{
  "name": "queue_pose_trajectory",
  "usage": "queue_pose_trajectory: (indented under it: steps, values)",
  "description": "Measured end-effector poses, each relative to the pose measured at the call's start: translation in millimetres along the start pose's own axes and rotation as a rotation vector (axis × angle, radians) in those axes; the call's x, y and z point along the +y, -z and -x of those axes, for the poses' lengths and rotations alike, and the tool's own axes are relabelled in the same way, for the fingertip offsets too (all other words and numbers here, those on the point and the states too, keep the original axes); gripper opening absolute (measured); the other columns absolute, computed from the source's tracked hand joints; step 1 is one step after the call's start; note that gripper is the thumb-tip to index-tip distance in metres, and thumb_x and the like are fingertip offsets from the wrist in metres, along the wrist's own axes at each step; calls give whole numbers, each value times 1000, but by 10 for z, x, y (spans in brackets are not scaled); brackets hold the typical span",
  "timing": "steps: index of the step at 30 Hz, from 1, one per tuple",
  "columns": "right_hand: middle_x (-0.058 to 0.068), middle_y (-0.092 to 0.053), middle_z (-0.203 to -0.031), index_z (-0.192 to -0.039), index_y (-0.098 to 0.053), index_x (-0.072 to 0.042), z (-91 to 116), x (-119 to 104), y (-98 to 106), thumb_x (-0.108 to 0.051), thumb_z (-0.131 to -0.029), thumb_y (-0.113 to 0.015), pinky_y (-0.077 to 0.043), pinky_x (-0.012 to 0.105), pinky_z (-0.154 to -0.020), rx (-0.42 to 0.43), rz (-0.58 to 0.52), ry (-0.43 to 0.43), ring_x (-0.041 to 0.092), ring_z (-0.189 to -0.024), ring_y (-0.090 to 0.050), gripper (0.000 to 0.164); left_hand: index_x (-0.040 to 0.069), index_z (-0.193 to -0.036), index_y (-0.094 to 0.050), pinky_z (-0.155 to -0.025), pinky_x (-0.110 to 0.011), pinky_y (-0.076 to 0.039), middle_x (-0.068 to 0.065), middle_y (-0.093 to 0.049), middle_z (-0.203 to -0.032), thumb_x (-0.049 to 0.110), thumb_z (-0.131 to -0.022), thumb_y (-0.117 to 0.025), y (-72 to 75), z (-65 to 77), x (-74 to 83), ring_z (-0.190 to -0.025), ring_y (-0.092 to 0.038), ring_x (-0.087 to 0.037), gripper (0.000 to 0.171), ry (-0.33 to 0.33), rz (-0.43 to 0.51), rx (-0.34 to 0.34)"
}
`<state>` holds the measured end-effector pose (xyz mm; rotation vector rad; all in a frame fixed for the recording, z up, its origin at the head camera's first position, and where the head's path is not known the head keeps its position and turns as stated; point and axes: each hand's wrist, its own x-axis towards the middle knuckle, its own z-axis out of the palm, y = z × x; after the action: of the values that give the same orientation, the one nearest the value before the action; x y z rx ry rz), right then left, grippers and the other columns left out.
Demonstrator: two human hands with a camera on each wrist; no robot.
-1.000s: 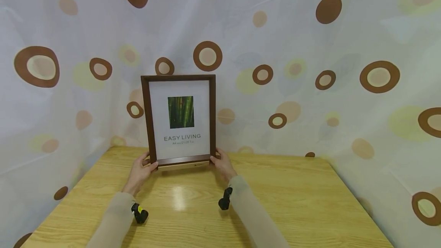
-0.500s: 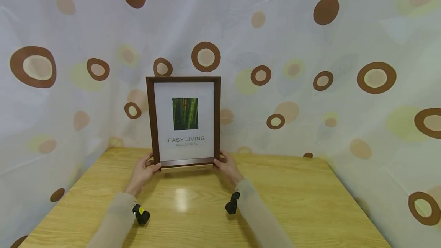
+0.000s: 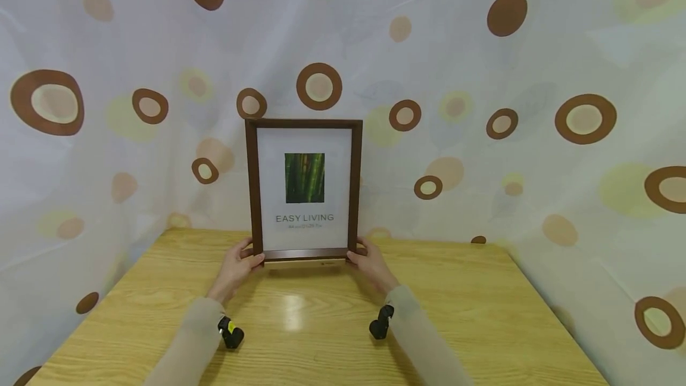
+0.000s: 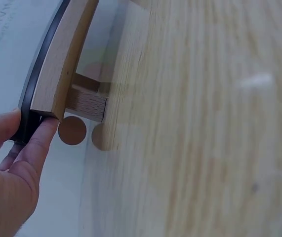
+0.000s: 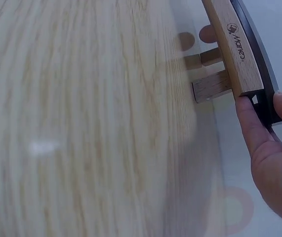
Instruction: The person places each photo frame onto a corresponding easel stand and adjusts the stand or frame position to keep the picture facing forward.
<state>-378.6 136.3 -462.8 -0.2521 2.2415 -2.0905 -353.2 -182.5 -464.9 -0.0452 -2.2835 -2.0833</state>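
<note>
A dark brown picture frame (image 3: pixel 304 180) stands upright in the head view, with a bamboo picture and the words EASY LIVING behind its front. Its bottom edge lies along a pale wooden ledge (image 5: pixel 242 59) with printed lettering, seen in the right wrist view. Wooden legs (image 4: pixel 85 102) show behind that ledge. My left hand (image 3: pixel 236 268) grips the lower left corner, thumb on the frame's face and a finger against the ledge's end. At the lower right corner my right hand (image 3: pixel 373 265) holds on the same way. Most of the wooden stand is hidden behind the frame.
A glossy wood-grain table (image 3: pixel 455 314) spreads under both arms. Behind it hangs a pale sheet (image 3: pixel 364 22) with brown and yellow spots, wrapping round both sides. Small black cameras (image 3: pixel 382 323) sit at the wrists.
Both hands and the picture frame have shifted to the right. Less of the pale ledge shows under the frame than before. The grip at both corners is unchanged.
</note>
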Motion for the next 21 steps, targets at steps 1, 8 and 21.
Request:
queue_pose_trajectory:
  steps: [1, 8, 21]
  values:
    - [31, -51, -133, -147, -34, 3, 5, -4, 14, 4, -98, -51, -54, 42, -97, 1, -1, -1, 36, -116, -57, 52, 1, -152, -30, -90, -33, -57, -32, -49, -138, 1, -97, -58, -12, -2, 0, -111, -61, -28, 62, 0, -3, -1]
    - [31, -50, -135, -147, -35, 2, 55, -47, 80, 5, -98, -51, -54, 45, -96, -4, 7, 3, 38, -118, -56, 52, -3, -152, -28, -91, -34, -57, -34, -47, -139, 0, -96, -57, -88, -12, -3, -116, -58, -34, 63, -16, -3, -18]
    - [32, -47, -133, -144, -35, 7, 112, -19, 247, 6, -98, -49, -53, 47, -98, 13, -4, 4, 37, -116, -55, 48, -3, -152, -27, -95, -37, -55, -33, -47, -139, -1, -97, -57, -258, -62, 9, -116, -58, -33, 63, -10, 26, -38]
